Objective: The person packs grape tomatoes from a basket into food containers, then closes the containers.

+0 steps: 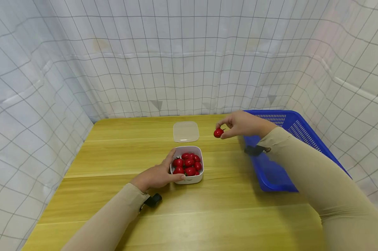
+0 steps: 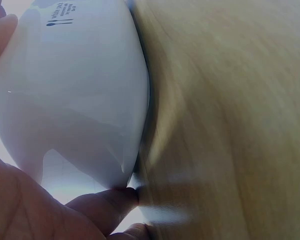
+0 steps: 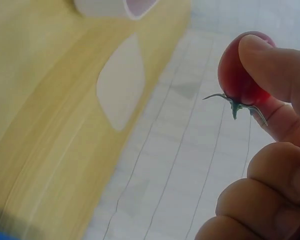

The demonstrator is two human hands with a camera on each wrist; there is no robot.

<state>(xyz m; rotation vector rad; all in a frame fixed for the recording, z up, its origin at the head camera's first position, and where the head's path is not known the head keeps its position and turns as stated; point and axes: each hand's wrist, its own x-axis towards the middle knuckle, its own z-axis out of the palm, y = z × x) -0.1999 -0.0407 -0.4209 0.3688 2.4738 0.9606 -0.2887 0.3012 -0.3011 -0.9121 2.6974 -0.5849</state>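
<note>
A white square container stands on the wooden table, filled with several red cherry tomatoes. My left hand grips its left and front wall, thumb against the side. My right hand hovers above the table right of the container and pinches a single cherry tomato between thumb and fingertips; its green stem points down in the right wrist view.
The container's clear lid lies flat behind it. A blue plastic basket stands at the table's right edge, under my right forearm. White gridded cloth walls enclose the table on three sides.
</note>
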